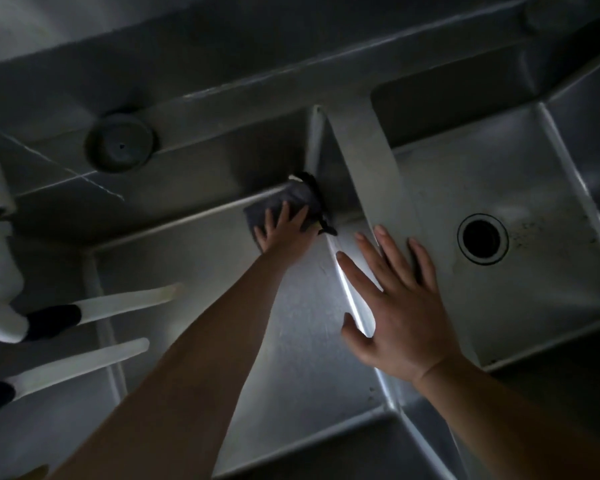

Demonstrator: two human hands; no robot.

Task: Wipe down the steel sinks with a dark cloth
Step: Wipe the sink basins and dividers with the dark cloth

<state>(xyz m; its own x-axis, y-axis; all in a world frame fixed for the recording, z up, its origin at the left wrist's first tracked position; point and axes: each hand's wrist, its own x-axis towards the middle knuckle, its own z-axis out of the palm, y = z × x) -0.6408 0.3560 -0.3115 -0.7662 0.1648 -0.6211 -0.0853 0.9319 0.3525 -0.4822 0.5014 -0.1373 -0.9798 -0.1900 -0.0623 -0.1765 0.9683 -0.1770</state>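
Dark cloth (291, 202) under left hand (284, 230), fingers flat, in left sink (194, 258) far-right corner; right hand (399, 306) spread on divider (378, 174).

I see the dark cloth (293, 204), a crumpled grey-blue rag, lying deep in the left steel sink (174, 237) against the dividing wall, while the right steel sink (520, 188) lies bare with its round black drain (483, 239) uncovered.
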